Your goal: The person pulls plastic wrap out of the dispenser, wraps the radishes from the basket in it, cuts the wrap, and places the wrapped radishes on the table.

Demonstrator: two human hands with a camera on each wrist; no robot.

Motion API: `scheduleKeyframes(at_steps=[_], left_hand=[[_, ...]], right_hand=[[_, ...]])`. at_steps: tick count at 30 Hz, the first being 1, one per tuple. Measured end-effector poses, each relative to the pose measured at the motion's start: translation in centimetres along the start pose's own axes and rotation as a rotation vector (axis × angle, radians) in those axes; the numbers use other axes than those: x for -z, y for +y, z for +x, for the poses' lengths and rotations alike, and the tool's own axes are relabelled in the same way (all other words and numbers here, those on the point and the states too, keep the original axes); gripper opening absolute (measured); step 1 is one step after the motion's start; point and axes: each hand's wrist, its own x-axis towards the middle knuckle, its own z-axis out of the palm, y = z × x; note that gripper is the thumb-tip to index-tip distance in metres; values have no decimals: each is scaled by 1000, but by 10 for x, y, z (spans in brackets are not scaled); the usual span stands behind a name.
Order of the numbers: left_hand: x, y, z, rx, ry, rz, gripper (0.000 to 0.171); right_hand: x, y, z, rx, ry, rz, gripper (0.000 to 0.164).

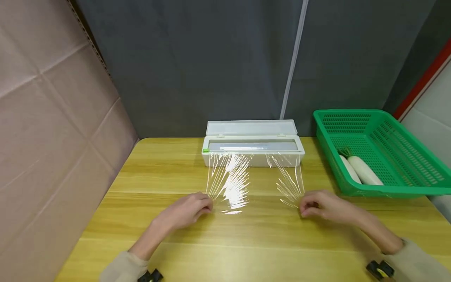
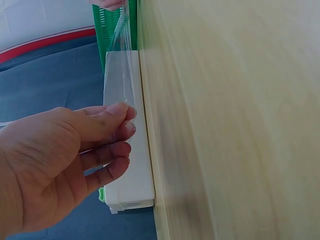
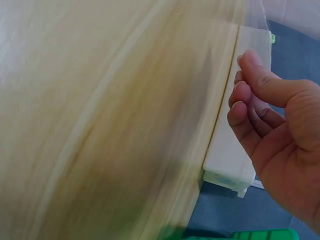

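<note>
A sheet of clear plastic wrap point(image 1: 237, 184) stretches from a white cling film dispenser point(image 1: 253, 159) toward the person. The left hand point(image 1: 192, 207) pinches one front corner of the film between thumb and fingers, plainly seen in the left wrist view. At the opposite corner, the right hand point(image 1: 325, 205) pinches the film the same way. Creases fan out from both grips, and the film shines in the middle. The dispenser's lid point(image 1: 251, 127) stands raised at the back, and a small green slider point(image 1: 206, 150) sits at its left end.
A green plastic basket point(image 1: 384, 191) stands at the right of the wooden table point(image 1: 225, 250), with white radishes point(image 1: 364, 171) inside. A dark grey curtain point(image 1: 197, 70) hangs behind the table. To the left rises a pale pinkish wall covering point(image 1: 53, 117).
</note>
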Motion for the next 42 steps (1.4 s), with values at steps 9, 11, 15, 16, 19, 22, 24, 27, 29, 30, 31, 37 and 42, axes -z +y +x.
scheduleKeyframes(at_steps=[9,11,15,16,19,22,24,27,29,30,31,37,42], left_hand=[[-8,-4,4,71,-44,-11,4],[-9,-4,6,94,-48,-29,6],[-9,-2,9,132,-44,-63,10],[-9,-1,10,141,-40,-65,10],[-11,0,12,163,-19,-47,8],[-13,1,14,173,15,19,4],[-14,2,15,171,37,63,2],[-16,2,16,169,53,106,5],[-16,2,16,171,53,115,6],[-16,2,16,172,53,115,7],[-16,2,16,175,53,111,7],[-16,2,14,201,42,57,11],[-14,1,13,222,18,36,15]], right_hand=[[-4,8,7,-52,-52,43,10],[-5,9,8,-61,-60,42,10],[-5,10,8,-82,-76,44,8],[-5,10,8,-79,-73,38,7],[-6,10,10,-105,-71,45,6],[-7,9,12,-151,-69,49,12],[-7,9,12,-182,-74,56,12],[-8,10,13,-182,-67,42,12],[-8,11,13,-180,-64,25,12],[-9,11,13,-178,-61,15,12],[-9,11,13,-175,-57,2,13],[-7,10,12,-170,-41,-40,13],[-6,11,11,-152,-32,-44,13]])
